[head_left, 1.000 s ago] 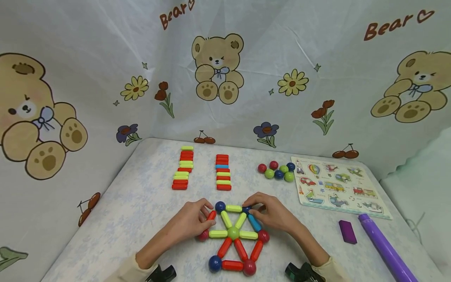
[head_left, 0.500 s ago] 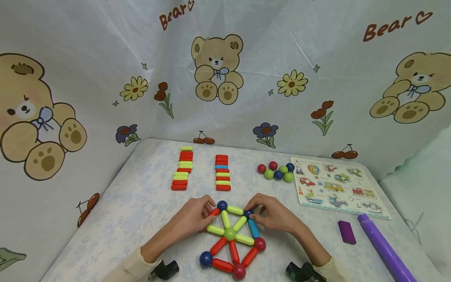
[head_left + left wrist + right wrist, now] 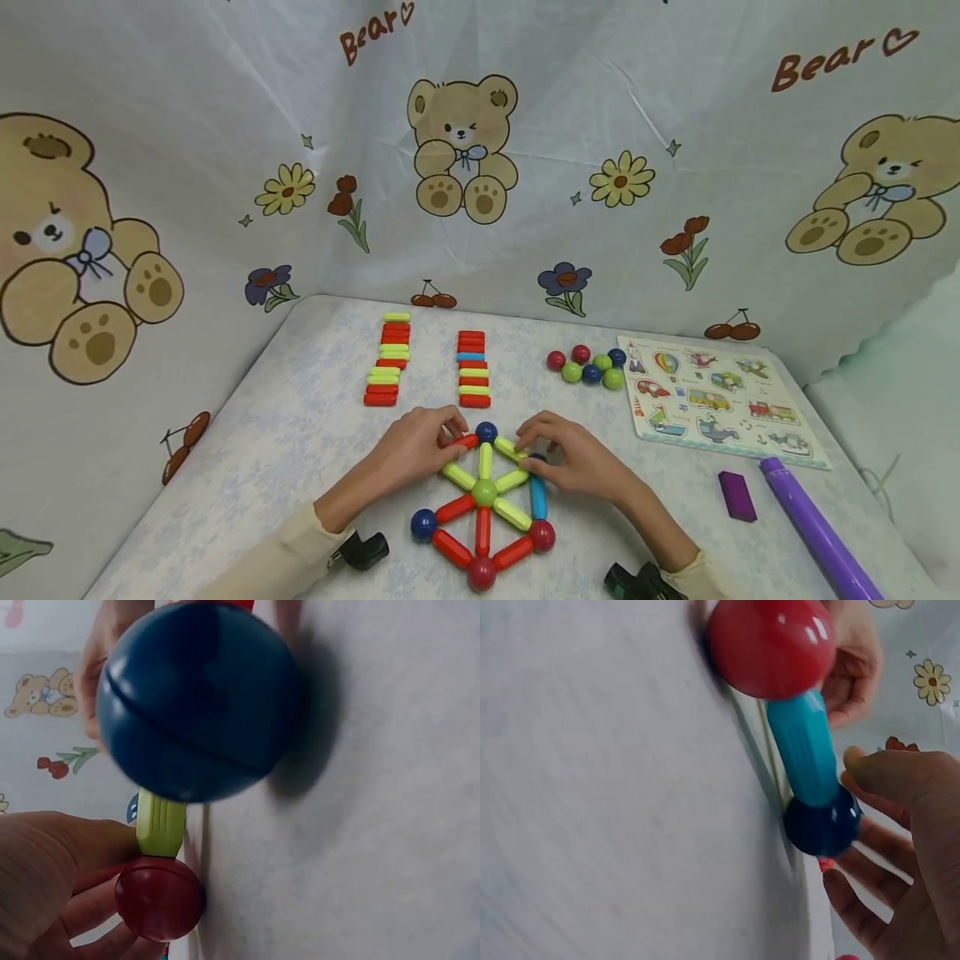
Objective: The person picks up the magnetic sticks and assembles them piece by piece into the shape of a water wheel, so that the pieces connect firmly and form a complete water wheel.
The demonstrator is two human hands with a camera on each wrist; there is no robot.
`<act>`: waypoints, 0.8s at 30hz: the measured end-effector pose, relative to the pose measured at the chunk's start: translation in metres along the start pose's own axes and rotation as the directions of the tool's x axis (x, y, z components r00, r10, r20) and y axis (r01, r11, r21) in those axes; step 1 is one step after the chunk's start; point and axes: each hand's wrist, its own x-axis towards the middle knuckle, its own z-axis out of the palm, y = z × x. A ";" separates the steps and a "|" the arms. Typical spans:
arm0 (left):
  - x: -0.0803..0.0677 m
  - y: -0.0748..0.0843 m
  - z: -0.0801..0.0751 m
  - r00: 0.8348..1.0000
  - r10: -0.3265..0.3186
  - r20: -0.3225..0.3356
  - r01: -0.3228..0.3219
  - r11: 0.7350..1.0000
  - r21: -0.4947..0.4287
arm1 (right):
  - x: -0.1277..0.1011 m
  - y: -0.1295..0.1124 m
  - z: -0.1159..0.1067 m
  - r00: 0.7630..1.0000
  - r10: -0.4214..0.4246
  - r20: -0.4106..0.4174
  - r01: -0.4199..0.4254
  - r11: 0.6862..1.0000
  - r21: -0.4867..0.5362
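Note:
A flat wheel of magnetic rods and balls lies on the table, with a green ball [image 3: 484, 492] at its hub. My left hand [image 3: 422, 443] pinches a red rod [image 3: 464, 441] beside the top blue ball [image 3: 486, 432]. In the left wrist view its thumb lies by a yellow-green rod [image 3: 160, 825], its fingers behind a red ball [image 3: 160, 898]. My right hand [image 3: 577, 454] is at the right blue ball [image 3: 823, 825], thumb and fingers loosely spread around it. A light-blue rod [image 3: 538, 498] runs from that ball down to a red ball [image 3: 542, 535].
Two columns of loose rods [image 3: 387, 350] [image 3: 473, 368] lie farther back. A cluster of loose balls [image 3: 592, 373] sits beside a picture board [image 3: 726, 406]. On the right are a purple block [image 3: 738, 497] and a purple tube [image 3: 821, 533]. A bear-print curtain [image 3: 480, 250] stands behind.
The wheel has turned clockwise in the head view: its bottom red ball has moved left, its top blue ball right. My left hand has shifted up and right with it; the right fingers have loosened.

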 end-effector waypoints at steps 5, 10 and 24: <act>0.005 0.000 0.001 0.999 0.034 0.003 -0.034 0.999 0.012 | 0.002 -0.008 0.008 0.995 -0.033 0.091 0.036 0.999 -0.030; 0.003 -0.006 -0.006 1.000 -0.008 -0.014 0.008 1.000 0.018 | 0.002 -0.014 0.010 0.991 -0.023 0.134 0.032 0.997 -0.065; -0.017 -0.053 -0.050 0.967 -0.061 -0.247 0.134 0.947 0.290 | 0.004 -0.006 0.003 0.998 -0.008 -0.054 0.002 0.993 -0.114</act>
